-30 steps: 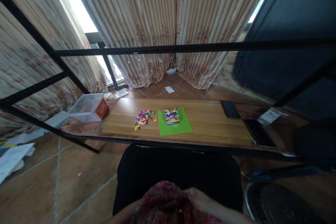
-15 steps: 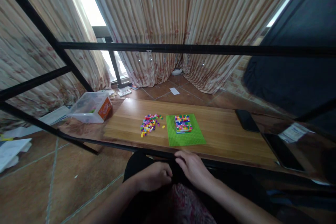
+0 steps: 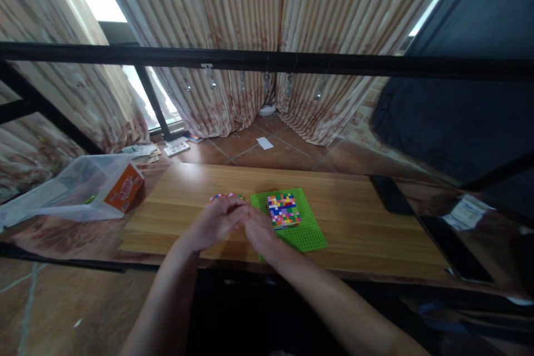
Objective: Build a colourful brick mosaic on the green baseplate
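My left hand [image 3: 216,221] reaches over the wooden board with its fingers stretched to the right. Its fingertips meet or overlap those of my right hand [image 3: 261,231], which points up and left with its fingers extended. No object shows in either hand, though the fingertips partly hide one another. Just behind the hands, a strip of small colourful toy bricks [image 3: 225,197] shows; the rest of the pile is covered. To the right, a square block of multicoloured bricks [image 3: 284,210] sits on a green baseplate [image 3: 312,228]. My right forearm crosses the baseplate's near left part.
A clear plastic bin [image 3: 83,208] with an orange label stands left of the wooden board [image 3: 354,233]. A dark phone [image 3: 391,194] lies at the board's right end, near a dark tablet-like device [image 3: 456,250]. A black metal bar [image 3: 267,60] runs across beyond the board.
Both hands have risen from my lap and moved forward over the board, now covering most of the loose bricks. The view has shifted, bringing the board nearer. The brick block stays on the baseplate.
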Demonstrator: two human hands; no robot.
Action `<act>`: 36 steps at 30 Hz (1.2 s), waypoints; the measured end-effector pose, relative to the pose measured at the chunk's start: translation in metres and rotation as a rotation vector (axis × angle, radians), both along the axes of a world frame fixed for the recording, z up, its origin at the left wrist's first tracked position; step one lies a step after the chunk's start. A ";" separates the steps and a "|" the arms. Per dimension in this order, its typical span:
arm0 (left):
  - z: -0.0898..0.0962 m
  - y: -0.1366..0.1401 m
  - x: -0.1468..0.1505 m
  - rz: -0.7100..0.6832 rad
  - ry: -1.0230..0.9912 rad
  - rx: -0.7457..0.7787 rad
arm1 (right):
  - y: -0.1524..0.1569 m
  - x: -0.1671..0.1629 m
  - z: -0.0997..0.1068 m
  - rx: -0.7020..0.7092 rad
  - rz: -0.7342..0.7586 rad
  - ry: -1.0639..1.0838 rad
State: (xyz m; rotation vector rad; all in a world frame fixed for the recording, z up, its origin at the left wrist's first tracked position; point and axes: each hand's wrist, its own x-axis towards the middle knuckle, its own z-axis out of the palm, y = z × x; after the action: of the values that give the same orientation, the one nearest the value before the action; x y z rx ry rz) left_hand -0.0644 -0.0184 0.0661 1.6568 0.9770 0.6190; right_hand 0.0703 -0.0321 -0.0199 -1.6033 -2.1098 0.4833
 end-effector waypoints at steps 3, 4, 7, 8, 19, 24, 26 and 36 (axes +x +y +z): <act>0.006 0.021 0.015 0.251 -0.119 0.063 | -0.012 0.024 0.026 0.042 -0.085 0.050; 0.005 0.026 0.021 0.303 -0.158 0.073 | -0.013 0.037 0.036 0.068 -0.113 0.085; -0.015 0.036 0.043 0.375 -0.209 0.047 | -0.010 0.090 0.054 0.120 -0.239 0.202; -0.025 0.037 0.050 0.389 -0.206 0.028 | -0.007 0.107 0.055 0.118 -0.293 0.267; -0.085 0.036 0.089 0.458 0.216 0.224 | -0.008 0.164 0.018 -0.208 -0.410 0.778; -0.088 0.039 0.093 0.364 0.167 0.066 | -0.004 0.157 0.015 -0.129 -0.379 0.626; -0.087 0.039 0.093 0.333 0.137 0.035 | -0.006 0.152 0.014 -0.057 -0.326 0.483; -0.083 0.042 0.099 0.293 0.130 0.052 | 0.001 0.144 0.008 0.075 -0.199 0.256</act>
State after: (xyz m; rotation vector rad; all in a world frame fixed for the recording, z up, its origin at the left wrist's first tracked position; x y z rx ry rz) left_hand 0.0342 0.0231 -0.0171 1.6280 1.3227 0.7432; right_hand 0.2143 -0.0315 -0.0122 -1.5947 -1.7415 0.5064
